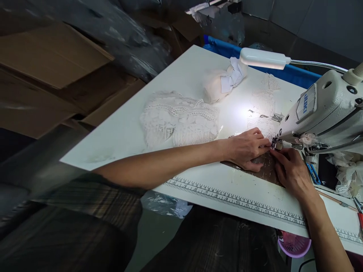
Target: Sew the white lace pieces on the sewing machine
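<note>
My left hand (248, 150) lies at the sewing machine's presser foot (277, 144), its fingers bent and pressed together at the edge of a piece of white lace (259, 122). That lace spreads over the table behind the fingers, under the lamp's light. From the other side my right hand (293, 172) comes in, thumb and forefinger closed together just in front of the foot. What sits between those fingertips is too small to make out. Beneath both hands is a brown, shiny plate (266, 168). The white sewing machine (320, 109) stands over the right side.
Gathered white lace (181, 119) lies left on the white table (119, 147), with a pale fabric bundle (219, 85) behind. A lamp (263, 58) hangs above. A blue cutter (313, 173) and lace scraps (350, 172) lie right. A printed ruler (235, 200) follows the front edge; cardboard boxes (48, 56) stand left.
</note>
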`<state>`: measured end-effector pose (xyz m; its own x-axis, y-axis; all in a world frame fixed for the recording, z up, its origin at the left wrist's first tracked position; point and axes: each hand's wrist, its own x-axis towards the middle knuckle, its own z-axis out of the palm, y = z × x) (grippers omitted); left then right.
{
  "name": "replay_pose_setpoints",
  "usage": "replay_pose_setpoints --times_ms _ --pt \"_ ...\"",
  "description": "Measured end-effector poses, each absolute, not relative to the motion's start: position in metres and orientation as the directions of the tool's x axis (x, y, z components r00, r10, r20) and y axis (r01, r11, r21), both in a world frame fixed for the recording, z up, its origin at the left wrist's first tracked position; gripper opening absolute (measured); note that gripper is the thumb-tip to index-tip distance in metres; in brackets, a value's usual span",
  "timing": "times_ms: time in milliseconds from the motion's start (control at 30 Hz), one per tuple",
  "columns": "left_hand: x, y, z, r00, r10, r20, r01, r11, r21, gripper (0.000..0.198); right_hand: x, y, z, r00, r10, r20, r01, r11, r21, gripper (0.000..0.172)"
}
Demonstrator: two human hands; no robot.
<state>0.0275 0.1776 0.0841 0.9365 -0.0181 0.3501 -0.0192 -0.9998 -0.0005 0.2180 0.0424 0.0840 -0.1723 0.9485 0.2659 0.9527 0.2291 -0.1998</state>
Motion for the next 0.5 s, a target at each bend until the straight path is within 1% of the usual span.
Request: replay_pose_setpoints --times_ms 100,200,333,500 --pt "0.028 0.177 0.086 0.942 -0.001 0.337 0.0 -1.0 -0.004 0.041 0.215 0.044 0.082 -0.16 0.945 0.287 0.958 0.218 -0.187 0.04" --pt "0.028 0.177 0.087 0.946 0.019 0.323 0.019 -1.0 0.002 0.041 0.216 0.043 0.083 -0.15 0.947 0.283 0.953 0.214 -0.213 0.04" --pt "0.028 0.178 0.088 0.954 0.043 0.297 0.033 -0.999 0.039 0.044 0.221 0.04 0.087 -0.116 0.953 0.278 0.924 0.206 -0.322 0.037" --pt "0.029 0.179 0.087 0.955 0.054 0.292 0.039 -0.998 0.054 0.053 0.232 0.038 0.092 0.014 0.955 0.297 0.888 0.124 -0.443 0.033"
